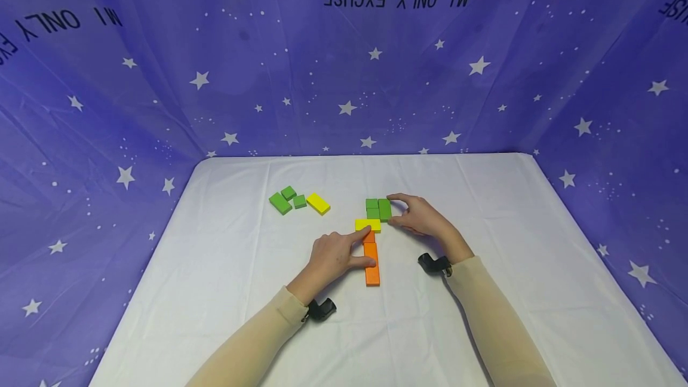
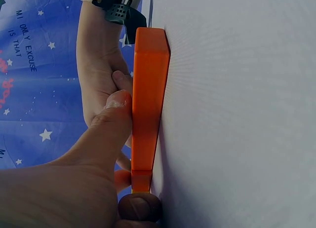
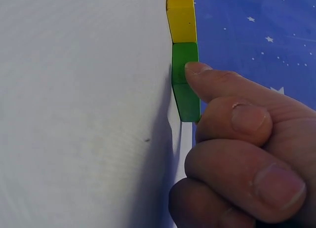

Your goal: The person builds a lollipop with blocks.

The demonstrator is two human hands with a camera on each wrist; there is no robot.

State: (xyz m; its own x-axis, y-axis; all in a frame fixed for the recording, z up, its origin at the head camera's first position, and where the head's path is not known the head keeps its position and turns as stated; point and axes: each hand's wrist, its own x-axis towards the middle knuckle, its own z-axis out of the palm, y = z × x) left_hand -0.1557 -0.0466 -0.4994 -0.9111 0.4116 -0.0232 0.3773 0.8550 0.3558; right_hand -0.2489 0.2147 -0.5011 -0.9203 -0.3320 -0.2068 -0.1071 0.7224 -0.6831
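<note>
A long orange block (image 1: 372,267) lies on the white cloth, with a small orange block (image 1: 369,237) at its far end. Across that end sits a yellow block (image 1: 361,225). Beyond it are two small green squares (image 1: 371,203) and, beside them, a green rectangular block (image 1: 384,210). My left hand (image 1: 332,254) rests its thumb on the long orange block, its extended index finger reaching the yellow and small orange blocks. My right hand (image 1: 421,215) pinches the green rectangular block at its far and near ends. In the right wrist view, a fingertip touches the green block (image 3: 185,60).
Left of the arrangement lie a loose green rectangle (image 1: 280,203), two small green blocks (image 1: 299,201) and another yellow block (image 1: 318,203). A white cloth (image 1: 258,327) covers the table. Purple star-printed curtains (image 1: 344,76) stand behind it and at both sides.
</note>
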